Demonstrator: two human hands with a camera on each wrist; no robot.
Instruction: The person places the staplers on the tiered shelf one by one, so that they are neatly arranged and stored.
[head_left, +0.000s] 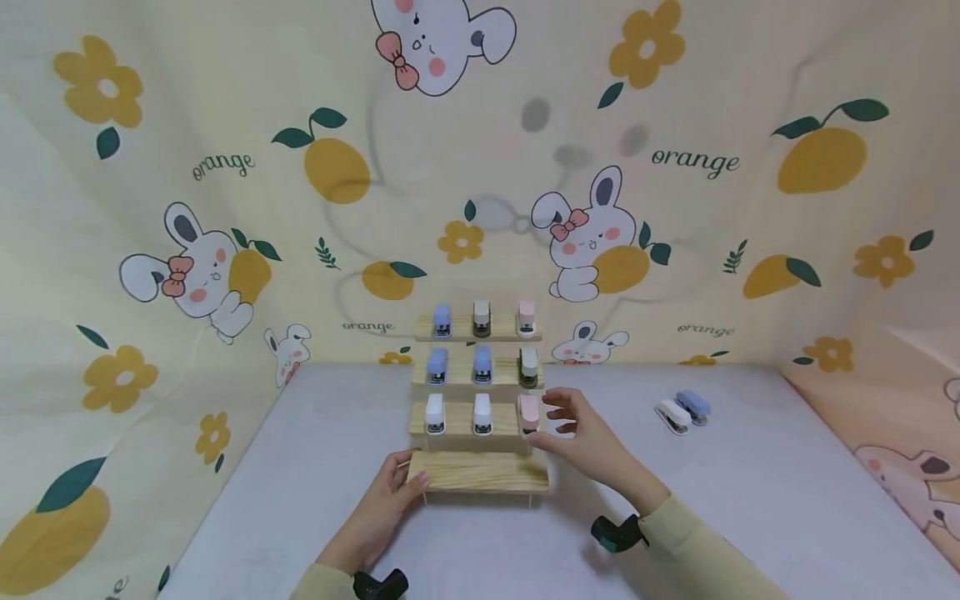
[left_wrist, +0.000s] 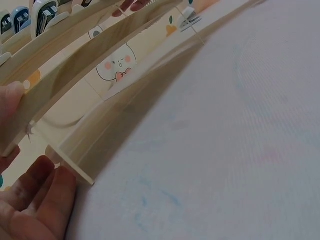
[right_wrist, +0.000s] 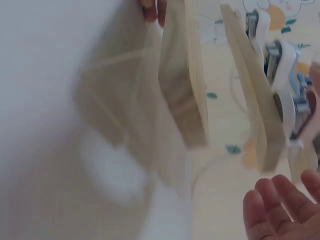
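A tiered wooden display stand point(head_left: 480, 472) faces me, with small staplers on its upper three steps. My left hand point(head_left: 386, 500) grips the left end of the lowest board, thumb on top; in the left wrist view its fingers point(left_wrist: 57, 195) are beside the thin leg. My right hand point(head_left: 588, 442) is at the right end of the step above, its fingers spread and bent around a pink stapler point(head_left: 529, 410), thumb close to its base. In the right wrist view the fingertips point(right_wrist: 267, 192) stand apart from the board. Two white staplers point(head_left: 435, 414) share that step.
Higher steps carry blue staplers point(head_left: 482, 364), a white one point(head_left: 528, 367) and another pink one point(head_left: 527, 318). On the table point(head_left: 750, 500) to the right lie a white stapler point(head_left: 673, 416) and a blue stapler point(head_left: 693, 407). A printed cloth point(head_left: 480, 283) hangs behind.
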